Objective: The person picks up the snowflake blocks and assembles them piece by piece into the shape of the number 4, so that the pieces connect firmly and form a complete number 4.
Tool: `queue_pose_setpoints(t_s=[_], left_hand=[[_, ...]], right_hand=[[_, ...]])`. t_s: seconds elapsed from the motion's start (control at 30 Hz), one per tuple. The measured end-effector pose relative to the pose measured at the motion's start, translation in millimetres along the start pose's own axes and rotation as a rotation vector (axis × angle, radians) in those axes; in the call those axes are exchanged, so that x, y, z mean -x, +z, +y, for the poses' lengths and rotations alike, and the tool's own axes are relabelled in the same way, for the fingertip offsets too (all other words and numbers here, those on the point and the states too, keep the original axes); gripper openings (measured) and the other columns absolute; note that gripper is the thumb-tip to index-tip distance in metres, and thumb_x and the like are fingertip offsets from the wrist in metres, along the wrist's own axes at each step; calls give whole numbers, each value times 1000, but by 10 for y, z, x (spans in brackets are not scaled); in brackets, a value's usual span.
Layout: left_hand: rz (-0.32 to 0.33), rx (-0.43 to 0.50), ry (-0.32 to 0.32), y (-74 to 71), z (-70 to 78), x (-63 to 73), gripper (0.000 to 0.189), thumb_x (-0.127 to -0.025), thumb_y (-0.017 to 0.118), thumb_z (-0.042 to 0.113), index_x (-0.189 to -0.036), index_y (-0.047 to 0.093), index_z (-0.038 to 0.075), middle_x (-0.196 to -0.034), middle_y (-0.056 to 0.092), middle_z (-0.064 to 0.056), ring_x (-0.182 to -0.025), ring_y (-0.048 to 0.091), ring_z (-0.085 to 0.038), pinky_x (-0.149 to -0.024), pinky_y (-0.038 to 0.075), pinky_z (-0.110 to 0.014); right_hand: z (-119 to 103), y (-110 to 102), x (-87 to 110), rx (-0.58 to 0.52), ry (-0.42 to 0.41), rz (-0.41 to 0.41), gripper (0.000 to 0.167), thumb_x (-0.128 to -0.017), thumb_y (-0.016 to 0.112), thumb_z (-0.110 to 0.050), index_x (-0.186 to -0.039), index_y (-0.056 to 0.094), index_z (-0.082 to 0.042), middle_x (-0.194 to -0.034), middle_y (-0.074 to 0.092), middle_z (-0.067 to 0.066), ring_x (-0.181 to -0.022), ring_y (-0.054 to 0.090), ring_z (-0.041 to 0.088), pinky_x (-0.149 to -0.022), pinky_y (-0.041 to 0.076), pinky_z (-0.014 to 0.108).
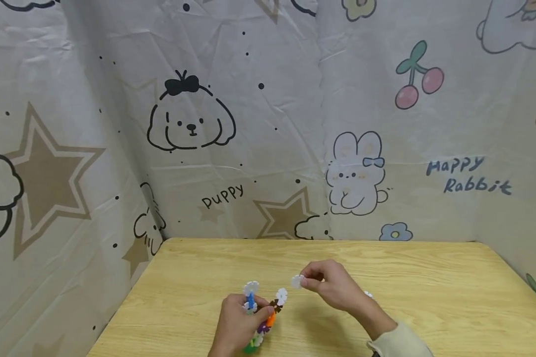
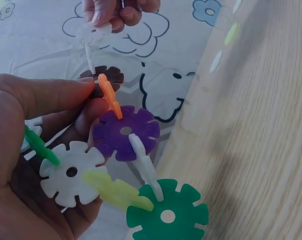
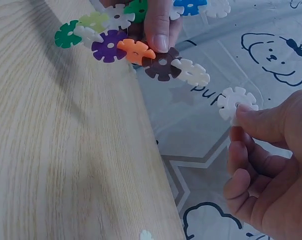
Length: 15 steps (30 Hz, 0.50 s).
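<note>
My left hand point(image 1: 235, 322) grips a chain of slotted plastic snowflake discs, its thumb pressing at the brown disc point(image 3: 162, 64). Along the chain run an orange disc point(image 3: 136, 51), a purple disc point(image 2: 126, 132), a dark green disc point(image 2: 167, 212) and several white ones. A white disc point(image 3: 191, 72) forms the end beyond the brown one, and a blue disc point(image 3: 190, 6) sits in the other arm of the chain. Between thumb and forefinger my right hand point(image 1: 335, 285) pinches a loose white disc point(image 3: 236, 104), a short gap away from the chain's white end.
Under both hands lies a wood-grain table point(image 1: 196, 267). A few loose discs rest on it to the right, among them a yellow-green disc point(image 2: 232, 34) and a white disc point(image 2: 217, 61). A printed cloth point(image 1: 268, 124) hangs behind the table and at its sides.
</note>
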<state>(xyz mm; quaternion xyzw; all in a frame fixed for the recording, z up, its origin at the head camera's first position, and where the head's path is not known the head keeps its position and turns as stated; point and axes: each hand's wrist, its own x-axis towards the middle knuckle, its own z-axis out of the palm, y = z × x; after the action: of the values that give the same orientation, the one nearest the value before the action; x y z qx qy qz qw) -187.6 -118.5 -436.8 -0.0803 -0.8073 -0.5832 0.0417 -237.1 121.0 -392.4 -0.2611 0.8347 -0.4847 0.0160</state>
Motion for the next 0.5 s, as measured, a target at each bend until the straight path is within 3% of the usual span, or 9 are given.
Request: queue_pose_setpoints(t_s=[0.17, 0.5], left_hand=[[-32, 53, 26, 49, 18, 6, 7, -83, 82, 9, -81, 78, 4, -82, 74, -2, -78, 68, -15, -72, 54, -29], [-60, 27, 38, 112, 47, 13, 7, -82, 82, 10, -80, 78, 5, -79, 73, 2, -74, 68, -13, -70, 54, -28]], right_hand=[[-1, -27, 45, 2, -9, -10, 8, -94, 69, -12, -87, 73, -10, -78, 65, -3, -71, 55, 11, -61, 45, 27], [18, -75, 92, 32, -28, -49, 10, -95, 69, -11, -86, 72, -12, -76, 65, -7, -70, 57, 9, -61, 47, 27]])
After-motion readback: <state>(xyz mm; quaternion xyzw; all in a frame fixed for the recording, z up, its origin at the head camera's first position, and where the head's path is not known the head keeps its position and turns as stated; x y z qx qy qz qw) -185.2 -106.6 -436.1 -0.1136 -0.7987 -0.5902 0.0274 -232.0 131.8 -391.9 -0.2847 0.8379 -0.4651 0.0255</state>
